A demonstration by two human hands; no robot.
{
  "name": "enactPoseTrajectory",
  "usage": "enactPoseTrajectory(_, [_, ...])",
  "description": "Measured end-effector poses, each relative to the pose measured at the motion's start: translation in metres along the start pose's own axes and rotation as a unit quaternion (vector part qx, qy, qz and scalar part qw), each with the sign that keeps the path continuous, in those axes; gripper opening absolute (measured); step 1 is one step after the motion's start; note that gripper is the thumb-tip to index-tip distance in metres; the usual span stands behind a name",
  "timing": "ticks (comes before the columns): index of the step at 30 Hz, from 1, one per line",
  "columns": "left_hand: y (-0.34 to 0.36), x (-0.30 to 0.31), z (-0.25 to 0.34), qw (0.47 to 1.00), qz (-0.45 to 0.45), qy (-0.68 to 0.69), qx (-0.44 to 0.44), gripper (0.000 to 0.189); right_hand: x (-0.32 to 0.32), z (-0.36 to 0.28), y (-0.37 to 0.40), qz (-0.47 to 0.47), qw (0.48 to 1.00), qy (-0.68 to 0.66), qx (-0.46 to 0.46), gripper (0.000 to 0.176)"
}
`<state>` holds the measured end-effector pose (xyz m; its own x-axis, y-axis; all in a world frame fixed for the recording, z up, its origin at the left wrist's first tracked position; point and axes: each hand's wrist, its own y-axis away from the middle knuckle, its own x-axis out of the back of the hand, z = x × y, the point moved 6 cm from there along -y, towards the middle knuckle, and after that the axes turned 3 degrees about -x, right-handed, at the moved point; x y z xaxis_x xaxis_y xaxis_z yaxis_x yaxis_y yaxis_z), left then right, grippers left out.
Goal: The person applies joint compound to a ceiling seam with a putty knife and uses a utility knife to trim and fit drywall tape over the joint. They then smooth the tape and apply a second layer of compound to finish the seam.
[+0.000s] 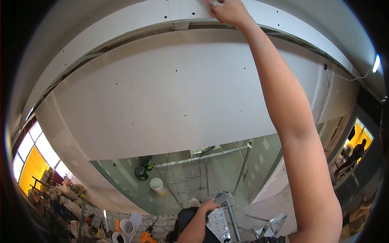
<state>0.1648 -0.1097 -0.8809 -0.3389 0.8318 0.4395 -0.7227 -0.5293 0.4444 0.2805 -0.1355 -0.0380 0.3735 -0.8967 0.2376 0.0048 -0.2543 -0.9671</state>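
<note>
The left fingers [207,203] curl closed round a flat grey blade [222,197] near round metal tubes [232,218]. The right fingers [219,15] bend at the smooth white strip [142,15]; their grip is unclear. Beyond: matte, curved board [174,93], dark-dotted; round buckets [157,185].

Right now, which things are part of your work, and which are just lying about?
In the work, I think:
white, dark-dotted board strip, at the right hand
flat grey object in the left hand

Probably just about:
orange-and-black power drill
round white bucket with yellow marking
</note>
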Motion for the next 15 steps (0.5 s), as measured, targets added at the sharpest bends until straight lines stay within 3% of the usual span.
enactPoseTrajectory(3, [0.004,0.001,0.004,1.0,0.027,-0.004,-0.008,0.054,0.002,-0.003,0.008,-0.028,1.0,-0.007,-0.008,0.041])
enactPoseTrajectory(5, [0.009,0.003,0.009,1.0,0.023,-0.016,-0.002,0.055,0.003,-0.001,0.011,-0.079,0.99,-0.055,-0.102,0.041])
enactPoseTrajectory(7, [0.009,0.001,0.006,0.999,0.018,-0.027,0.004,0.056,-0.003,0.01,0.003,-0.077,0.992,-0.038,-0.095,0.041])
enactPoseTrajectory(9, [0.007,0.001,0.003,0.997,0.062,-0.011,-0.046,0.044,-0.003,0.014,0.0,-0.075,0.993,-0.022,-0.09,0.041])
enactPoseTrajectory(11, [0.006,0.0,-0.003,0.998,0.056,-0.01,-0.034,0.044,-0.001,0.014,0.003,-0.107,0.985,-0.04,-0.129,0.042])
enactPoseTrajectory(15, [0.015,0.002,0.004,0.998,0.045,0.008,-0.033,0.045,-0.005,0.025,-0.002,-0.059,0.996,-0.009,-0.06,0.042])
